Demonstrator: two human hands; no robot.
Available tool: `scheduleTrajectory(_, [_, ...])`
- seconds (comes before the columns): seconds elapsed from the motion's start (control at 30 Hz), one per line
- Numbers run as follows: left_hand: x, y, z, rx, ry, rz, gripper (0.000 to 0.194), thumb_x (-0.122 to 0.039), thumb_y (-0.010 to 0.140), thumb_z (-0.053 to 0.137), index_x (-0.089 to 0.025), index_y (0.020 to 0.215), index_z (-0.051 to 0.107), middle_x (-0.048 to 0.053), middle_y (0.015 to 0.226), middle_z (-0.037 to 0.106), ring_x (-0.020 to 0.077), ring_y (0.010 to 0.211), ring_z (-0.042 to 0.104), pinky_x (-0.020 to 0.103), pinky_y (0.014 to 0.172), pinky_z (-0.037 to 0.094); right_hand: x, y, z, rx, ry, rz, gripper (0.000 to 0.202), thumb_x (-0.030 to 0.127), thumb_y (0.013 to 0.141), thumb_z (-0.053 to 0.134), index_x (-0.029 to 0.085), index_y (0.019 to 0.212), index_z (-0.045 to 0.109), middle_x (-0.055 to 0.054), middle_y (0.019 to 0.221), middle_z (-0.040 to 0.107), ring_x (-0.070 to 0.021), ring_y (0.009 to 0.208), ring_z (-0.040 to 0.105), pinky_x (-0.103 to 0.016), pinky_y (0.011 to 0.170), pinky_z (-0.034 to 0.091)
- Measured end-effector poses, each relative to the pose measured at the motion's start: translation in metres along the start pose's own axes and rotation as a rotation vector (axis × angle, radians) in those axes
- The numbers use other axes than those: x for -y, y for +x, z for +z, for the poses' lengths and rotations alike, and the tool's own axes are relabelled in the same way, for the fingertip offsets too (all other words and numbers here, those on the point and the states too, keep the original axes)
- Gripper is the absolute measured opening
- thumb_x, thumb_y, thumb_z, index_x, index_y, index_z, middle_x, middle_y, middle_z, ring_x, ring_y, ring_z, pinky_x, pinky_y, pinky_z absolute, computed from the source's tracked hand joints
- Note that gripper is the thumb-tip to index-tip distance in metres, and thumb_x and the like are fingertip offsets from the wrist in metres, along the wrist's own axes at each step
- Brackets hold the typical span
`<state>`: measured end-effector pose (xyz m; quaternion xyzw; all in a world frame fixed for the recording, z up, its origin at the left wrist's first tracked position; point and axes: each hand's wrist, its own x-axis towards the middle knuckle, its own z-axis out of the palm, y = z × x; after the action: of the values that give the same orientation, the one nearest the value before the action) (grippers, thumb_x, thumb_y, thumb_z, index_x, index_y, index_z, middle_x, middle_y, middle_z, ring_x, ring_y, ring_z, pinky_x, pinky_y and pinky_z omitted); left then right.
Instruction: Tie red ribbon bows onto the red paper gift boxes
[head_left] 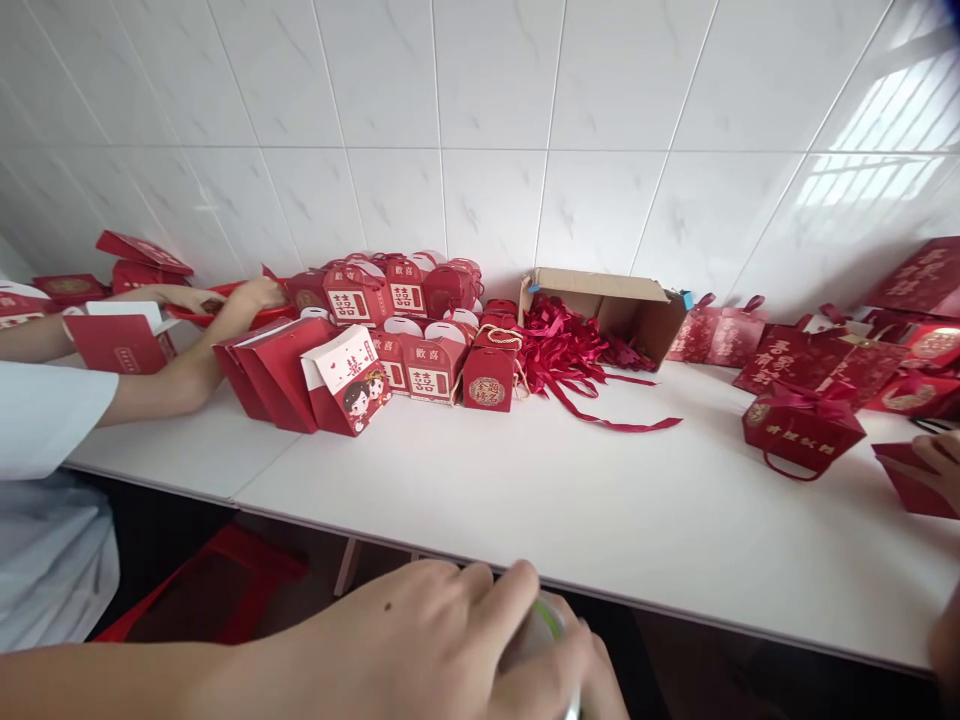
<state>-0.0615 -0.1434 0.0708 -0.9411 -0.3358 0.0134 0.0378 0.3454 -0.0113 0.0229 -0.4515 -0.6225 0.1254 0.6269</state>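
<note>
My left hand (pixel 427 640) reaches in from the lower left, below the table's front edge. Its fingers are curled round a small rounded grey-white object with a green stripe (pixel 541 632). Most of that object is covered, so its kind is unclear. Fingers of my right hand (pixel 600 685) show close behind and beside it, closed against the same object and partly blurred. Beyond my hands, on the white table (pixel 525 490), stand a red gift box with a rope handle (pixel 489 378) and a box with cartoon figures (pixel 352 385).
Dark red ribbons (pixel 566 345) spill from a cardboard box (pixel 607 285). More red gift boxes (pixel 409 290) stand along the tiled wall. At left, a co-worker's arms (pixel 187 370) reach to a red basket (pixel 262 318). Another person's hand (pixel 941 460) touches a red box (pixel 911 480) at right.
</note>
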Motion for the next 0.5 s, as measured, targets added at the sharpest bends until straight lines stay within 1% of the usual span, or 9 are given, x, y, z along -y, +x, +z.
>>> scheduleTrajectory(0.1, [-0.003,0.005,0.008,0.018,0.046,-0.126,0.047,-0.033,0.087,0.055,-0.02,0.131,0.046,0.013,0.106,0.062,0.0228,0.087,0.063,0.031,0.076,0.051,-0.013,0.016,-0.003,-0.019,0.215,-0.111,0.03,0.055,0.06,0.051,0.032,0.054,0.069,0.011,0.116,0.066,-0.0401,0.13,0.036,-0.034,0.047,0.044])
scheduleTrajectory(0.17, [-0.001,0.007,0.004,0.058,0.055,-0.168,0.048,-0.034,0.088,0.054,-0.016,0.131,0.046,0.014,0.106,0.062,0.0251,0.088,0.063,0.034,0.076,0.051,-0.025,0.026,-0.007,0.037,0.433,-0.214,0.035,0.053,0.065,0.048,0.029,0.048,0.067,0.014,0.109,0.068,-0.0373,0.124,0.044,-0.03,0.044,0.043])
scheduleTrajectory(0.2, [0.001,0.008,-0.001,0.068,0.045,-0.139,0.05,-0.033,0.087,0.054,-0.017,0.133,0.044,0.014,0.11,0.062,0.0263,0.091,0.062,0.036,0.077,0.051,-0.031,0.03,-0.009,0.089,0.532,-0.253,0.037,0.05,0.068,0.047,0.027,0.046,0.066,0.014,0.105,0.069,-0.0353,0.121,0.048,-0.028,0.043,0.043])
scheduleTrajectory(0.27, [0.006,0.009,-0.014,0.075,-0.031,0.01,0.054,-0.027,0.085,0.058,-0.026,0.137,0.041,0.01,0.123,0.057,0.0257,0.102,0.059,0.035,0.085,0.049,-0.041,0.033,-0.012,0.194,0.665,-0.301,0.038,0.045,0.071,0.046,0.026,0.043,0.063,0.013,0.098,0.07,-0.0306,0.116,0.055,-0.025,0.041,0.043])
scheduleTrajectory(0.3, [0.009,0.009,-0.021,0.085,-0.091,0.091,0.057,-0.024,0.084,0.06,-0.032,0.137,0.041,0.006,0.128,0.054,0.023,0.104,0.058,0.032,0.087,0.048,-0.046,0.033,-0.014,0.236,0.696,-0.309,0.037,0.043,0.071,0.047,0.026,0.042,0.062,0.012,0.096,0.07,-0.0291,0.114,0.057,-0.024,0.041,0.043])
scheduleTrajectory(0.33, [0.011,0.01,-0.028,0.103,-0.142,0.143,0.058,-0.021,0.083,0.061,-0.037,0.136,0.041,0.003,0.129,0.053,0.0201,0.104,0.058,0.028,0.087,0.048,-0.05,0.032,-0.016,0.267,0.715,-0.307,0.035,0.041,0.071,0.048,0.026,0.042,0.061,0.011,0.094,0.07,-0.0284,0.113,0.058,-0.023,0.041,0.045])
scheduleTrajectory(0.37, [0.013,0.01,-0.032,0.128,-0.176,0.159,0.057,-0.02,0.083,0.063,-0.038,0.133,0.043,0.001,0.127,0.054,0.0179,0.1,0.059,0.026,0.084,0.048,-0.053,0.03,-0.018,0.288,0.728,-0.301,0.032,0.039,0.07,0.05,0.027,0.044,0.062,0.011,0.093,0.071,-0.0286,0.112,0.058,-0.022,0.042,0.046])
scheduleTrajectory(0.43, [0.014,0.011,-0.037,0.175,-0.17,0.14,0.051,-0.02,0.081,0.064,-0.035,0.128,0.048,0.002,0.116,0.058,0.0168,0.088,0.061,0.025,0.074,0.05,-0.06,0.026,-0.022,0.302,0.75,-0.285,0.023,0.036,0.069,0.053,0.029,0.05,0.065,0.012,0.096,0.07,-0.0302,0.113,0.058,-0.023,0.044,0.049])
scheduleTrajectory(0.5, [0.011,0.012,-0.035,0.174,-0.093,0.148,0.045,-0.023,0.08,0.063,-0.029,0.123,0.05,0.005,0.105,0.059,0.0185,0.078,0.06,0.027,0.065,0.05,-0.064,0.023,-0.027,0.305,0.764,-0.266,0.016,0.033,0.067,0.056,0.032,0.057,0.068,0.014,0.1,0.069,-0.0316,0.116,0.055,-0.023,0.046,0.052])
